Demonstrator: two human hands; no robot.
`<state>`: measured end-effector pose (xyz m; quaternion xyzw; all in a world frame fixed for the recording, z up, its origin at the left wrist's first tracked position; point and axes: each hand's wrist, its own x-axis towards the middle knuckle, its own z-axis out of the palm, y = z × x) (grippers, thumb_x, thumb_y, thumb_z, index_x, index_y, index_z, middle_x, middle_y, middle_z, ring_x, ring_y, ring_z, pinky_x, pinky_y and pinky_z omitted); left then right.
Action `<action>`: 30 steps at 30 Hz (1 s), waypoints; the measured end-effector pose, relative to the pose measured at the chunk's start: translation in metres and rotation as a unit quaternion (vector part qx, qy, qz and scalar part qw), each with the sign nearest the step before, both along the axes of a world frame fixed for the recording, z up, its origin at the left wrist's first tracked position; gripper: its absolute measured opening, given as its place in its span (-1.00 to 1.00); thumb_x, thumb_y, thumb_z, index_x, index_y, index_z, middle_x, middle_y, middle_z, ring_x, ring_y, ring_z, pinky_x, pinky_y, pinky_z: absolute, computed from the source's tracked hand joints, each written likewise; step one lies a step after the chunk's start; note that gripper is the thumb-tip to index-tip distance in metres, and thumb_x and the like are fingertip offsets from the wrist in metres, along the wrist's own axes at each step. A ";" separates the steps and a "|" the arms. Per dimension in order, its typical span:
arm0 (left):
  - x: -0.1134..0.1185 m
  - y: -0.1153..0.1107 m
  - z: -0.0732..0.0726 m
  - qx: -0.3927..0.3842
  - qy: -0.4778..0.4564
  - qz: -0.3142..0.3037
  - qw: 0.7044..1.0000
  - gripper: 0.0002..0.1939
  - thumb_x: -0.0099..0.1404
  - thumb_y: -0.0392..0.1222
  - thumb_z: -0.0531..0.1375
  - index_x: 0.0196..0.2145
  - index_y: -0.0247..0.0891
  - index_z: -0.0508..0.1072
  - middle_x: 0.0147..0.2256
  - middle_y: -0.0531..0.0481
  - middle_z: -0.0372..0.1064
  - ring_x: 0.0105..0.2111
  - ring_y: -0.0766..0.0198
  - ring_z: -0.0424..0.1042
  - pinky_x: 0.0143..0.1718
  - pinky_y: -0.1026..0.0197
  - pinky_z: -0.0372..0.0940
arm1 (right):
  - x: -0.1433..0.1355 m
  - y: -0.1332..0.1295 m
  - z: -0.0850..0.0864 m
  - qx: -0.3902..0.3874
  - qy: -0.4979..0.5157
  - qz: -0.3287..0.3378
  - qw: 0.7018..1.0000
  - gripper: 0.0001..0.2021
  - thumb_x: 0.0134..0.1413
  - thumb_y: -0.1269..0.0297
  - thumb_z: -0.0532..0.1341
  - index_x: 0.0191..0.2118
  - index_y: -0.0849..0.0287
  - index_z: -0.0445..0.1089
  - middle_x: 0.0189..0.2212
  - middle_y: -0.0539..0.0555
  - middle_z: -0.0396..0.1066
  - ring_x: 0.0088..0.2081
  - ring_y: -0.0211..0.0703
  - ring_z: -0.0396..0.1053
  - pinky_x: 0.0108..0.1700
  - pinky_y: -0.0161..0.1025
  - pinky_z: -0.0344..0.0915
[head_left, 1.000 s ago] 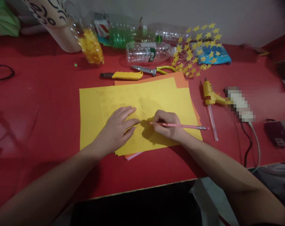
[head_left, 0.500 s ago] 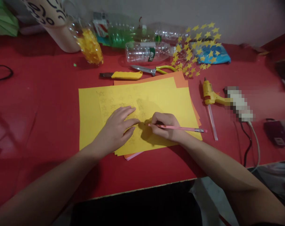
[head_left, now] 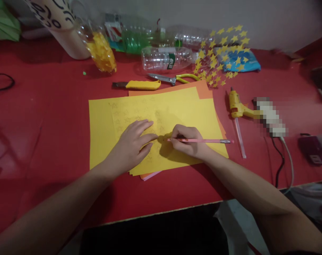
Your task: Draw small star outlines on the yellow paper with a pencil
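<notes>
Sheets of yellow paper [head_left: 187, 113] lie stacked on the red table, with orange paper [head_left: 205, 90] and a pink edge showing beneath. Small star outlines are drawn in rows on the top sheet. My left hand [head_left: 133, 145] rests flat on it, fingers spread, covering some of the stars. Held in my right hand [head_left: 187, 140] is a pink pencil [head_left: 210, 141], its point close to the paper just right of my left fingertips. The pencil lies nearly level, its eraser end towards the right.
Behind the paper lie a yellow utility knife [head_left: 143, 85], scissors [head_left: 166, 78] and a clear plastic bottle [head_left: 166, 58]. Yellow paper stars [head_left: 213, 63] spread at the back right. A yellow glue gun [head_left: 235, 104] and a power strip [head_left: 271, 117] with cables are on the right.
The pencil's eraser end has risen slightly in view, and my right hand has shifted a little. My left hand stays in place.
</notes>
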<state>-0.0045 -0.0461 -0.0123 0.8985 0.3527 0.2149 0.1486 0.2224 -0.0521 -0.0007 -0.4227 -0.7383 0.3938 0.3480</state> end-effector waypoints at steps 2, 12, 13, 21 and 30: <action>0.000 0.000 0.000 0.001 0.000 0.001 1.000 -0.69 0.44 -0.26 0.00 -0.09 -0.30 0.53 0.13 -0.27 0.29 0.18 -0.10 0.25 0.16 -0.23 0.24 | 0.000 0.000 -0.001 -0.001 0.005 -0.001 1.000 -0.84 0.00 0.43 0.13 -0.52 0.12 0.15 -0.67 -0.16 0.11 -0.63 -0.43 0.01 -0.59 -0.39 -0.02; 0.000 0.000 0.000 -0.007 0.002 0.002 1.000 -0.68 0.44 -0.24 -0.01 -0.08 -0.29 0.52 0.13 -0.26 0.29 0.18 -0.09 0.25 0.17 -0.24 0.23 | 0.001 0.001 0.001 -0.031 0.013 -0.003 0.999 -0.83 -0.02 0.43 0.16 -0.53 0.11 0.15 -0.67 -0.16 0.12 -0.63 -0.41 0.02 -0.59 -0.37 -0.03; 0.000 0.000 0.000 -0.009 0.003 0.003 1.000 -0.68 0.44 -0.24 -0.02 -0.08 -0.28 0.52 0.14 -0.26 0.29 0.18 -0.09 0.24 0.17 -0.24 0.23 | 0.001 0.001 0.001 -0.049 0.022 -0.021 0.998 -0.83 -0.02 0.42 0.17 -0.53 0.11 0.17 -0.67 -0.15 0.16 -0.63 -0.41 0.05 -0.59 -0.36 -0.02; -0.002 0.001 -0.001 -0.009 0.046 0.015 0.999 -0.64 0.45 -0.10 0.01 0.07 -0.31 0.40 0.20 -0.29 0.25 0.25 -0.10 0.17 0.26 -0.28 0.08 | 0.003 0.003 0.004 -0.144 0.109 -0.099 0.979 -0.88 0.09 0.32 0.18 -0.44 0.10 0.22 -0.67 -0.13 0.29 -0.65 -0.38 0.15 -0.61 -0.36 0.05; -0.005 0.004 -0.002 -0.006 0.035 0.033 0.999 -0.66 0.44 -0.11 0.03 0.04 -0.26 0.46 0.20 -0.28 0.20 0.23 -0.12 0.16 0.24 -0.27 0.09 | 0.003 -0.002 0.008 -0.089 0.029 0.010 0.996 -0.96 -0.02 0.40 0.17 -0.45 0.16 0.30 -0.60 -0.11 0.26 -0.58 -0.39 0.12 -0.54 -0.35 0.05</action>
